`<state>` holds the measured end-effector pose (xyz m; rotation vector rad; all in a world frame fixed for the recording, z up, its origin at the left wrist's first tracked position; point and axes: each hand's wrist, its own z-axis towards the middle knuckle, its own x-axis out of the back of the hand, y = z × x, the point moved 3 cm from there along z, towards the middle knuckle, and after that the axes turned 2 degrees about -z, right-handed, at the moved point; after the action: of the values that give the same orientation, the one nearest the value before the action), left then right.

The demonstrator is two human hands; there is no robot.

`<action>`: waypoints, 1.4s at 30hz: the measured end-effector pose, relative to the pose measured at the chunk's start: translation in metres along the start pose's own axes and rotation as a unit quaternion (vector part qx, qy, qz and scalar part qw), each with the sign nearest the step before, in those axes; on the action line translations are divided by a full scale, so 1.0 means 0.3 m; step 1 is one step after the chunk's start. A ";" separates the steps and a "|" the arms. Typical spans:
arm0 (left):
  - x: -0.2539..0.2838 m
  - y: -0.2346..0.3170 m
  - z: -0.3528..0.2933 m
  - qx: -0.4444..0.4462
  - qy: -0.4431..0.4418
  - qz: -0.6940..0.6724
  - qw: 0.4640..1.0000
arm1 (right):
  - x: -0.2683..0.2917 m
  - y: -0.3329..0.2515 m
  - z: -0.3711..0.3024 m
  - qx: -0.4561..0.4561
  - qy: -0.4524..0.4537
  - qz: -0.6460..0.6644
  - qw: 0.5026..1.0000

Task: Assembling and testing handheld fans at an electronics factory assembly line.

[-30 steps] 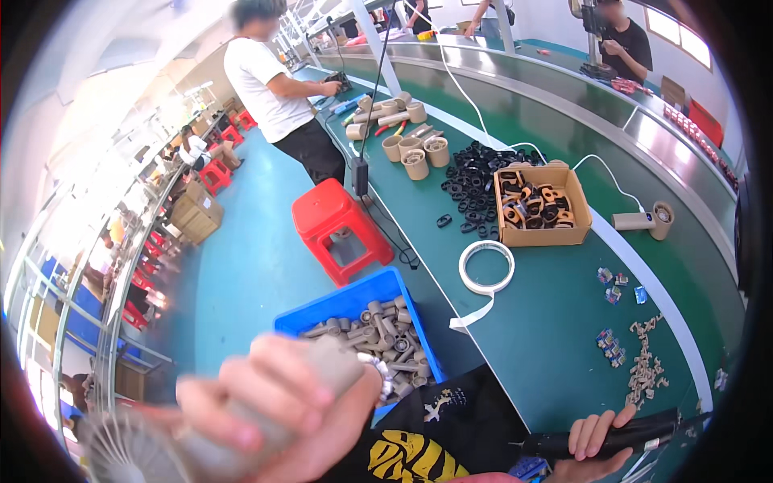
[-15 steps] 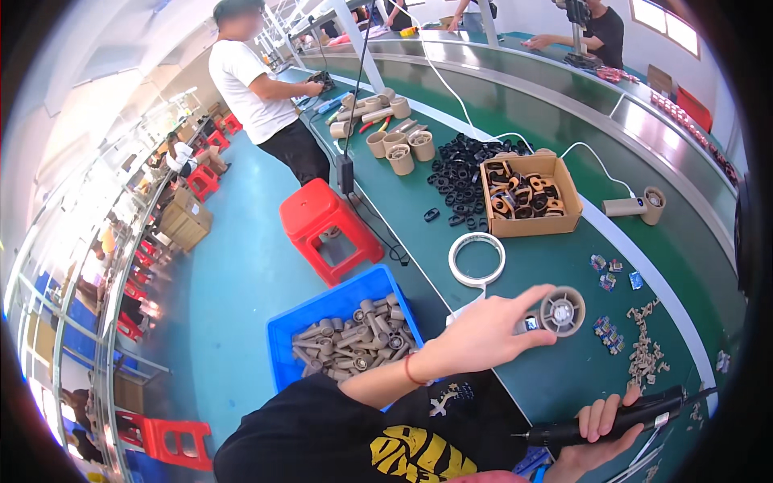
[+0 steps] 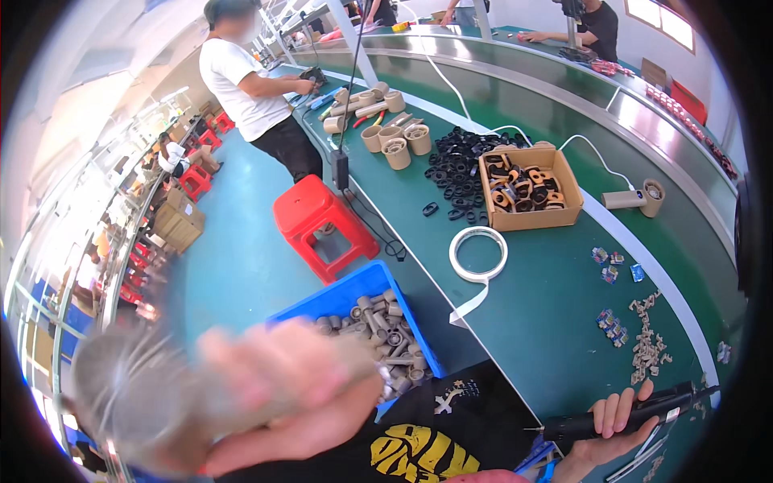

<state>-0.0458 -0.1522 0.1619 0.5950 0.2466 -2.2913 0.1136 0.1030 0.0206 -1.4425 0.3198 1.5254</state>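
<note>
My left hand is lifted close to the camera at the lower left, smeared by motion. Its fingers wrap around the handle of a beige handheld fan body, whose round head points left. Behind them stands a blue bin holding many similar beige bodies, partly covered by my hand and arm. At the lower right, my right hand grips a black electric screwdriver lying nearly level, its thin bit pointing left. Small pale parts lie scattered on the green table beyond the screwdriver.
A tape roll, an open cardboard box of black and orange parts, a black ring pile and another fan body occupy the table. A red stool stands left of it. A person in white works beyond.
My left hand has swung from above the table to the lower left, closer to the camera, carrying the fan body. My right hand still holds the screwdriver, almost in place.
</note>
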 end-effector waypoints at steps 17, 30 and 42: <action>0.981 -0.509 0.640 0.205 0.156 0.430 0.865 | -0.002 0.005 -0.011 -0.003 0.038 -0.052 0.998; 0.880 -0.497 1.127 -0.004 0.040 0.571 0.820 | -0.054 0.000 0.013 -0.068 0.057 -0.082 0.993; 1.058 -0.616 1.068 0.195 0.016 0.589 0.784 | -0.042 -0.005 0.023 -0.064 0.065 -0.070 0.993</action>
<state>-0.4825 -0.3288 0.2875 0.7046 -0.4979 -1.0777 0.1083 0.1033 0.0340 -1.6342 0.1968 1.3630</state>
